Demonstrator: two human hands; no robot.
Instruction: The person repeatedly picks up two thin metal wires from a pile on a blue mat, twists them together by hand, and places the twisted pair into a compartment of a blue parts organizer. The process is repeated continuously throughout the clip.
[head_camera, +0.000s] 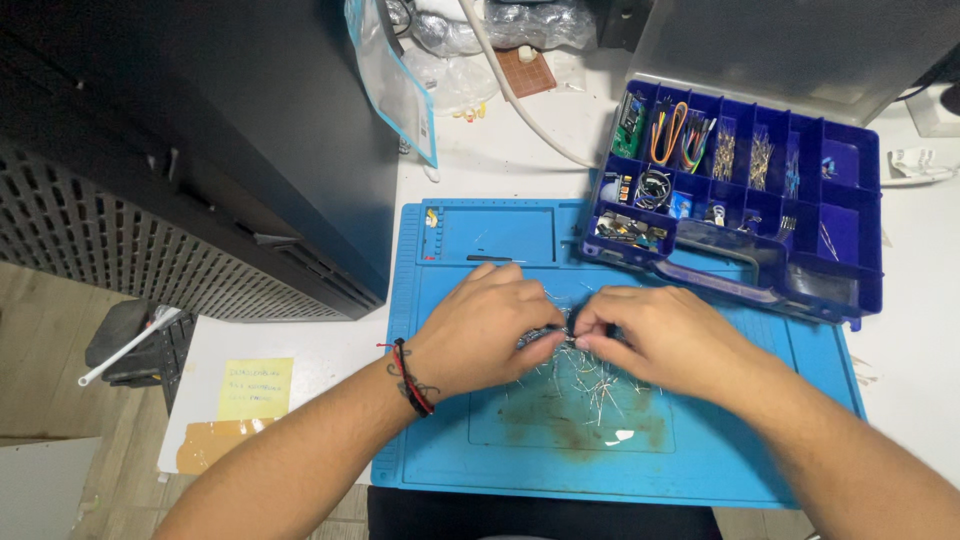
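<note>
A small dark component (553, 335) with thin wire leads sits at the middle of the blue work mat (720, 455), pinched between both hands above a loose scatter of fine wire leads (585, 380). The left hand (480, 330) closes its fingertips narrowly on the component's left end; the right hand (665, 335) closes its thumb and forefinger on the right end, so the fingers of the two hands nearly meet. Which exact finger touches what is partly hidden by the knuckles.

The mat has open blue surface to the near side and to the right of the hands, with a brownish stain (580, 425) just near of the wires. Its far edge carries shallow moulded trays (490, 232). The left edge of the mat lies close to the table's edge.

Far and right, touching the mat's far right corner, an open blue compartment box (860, 280) holds jumper wires and small parts, hemming the right hand's far side. To the far left a black cabinet (230, 150) stands close. A yellow note (255, 388) lies near left on the white table (915, 360). A white cable (510, 95) runs at the far side.
</note>
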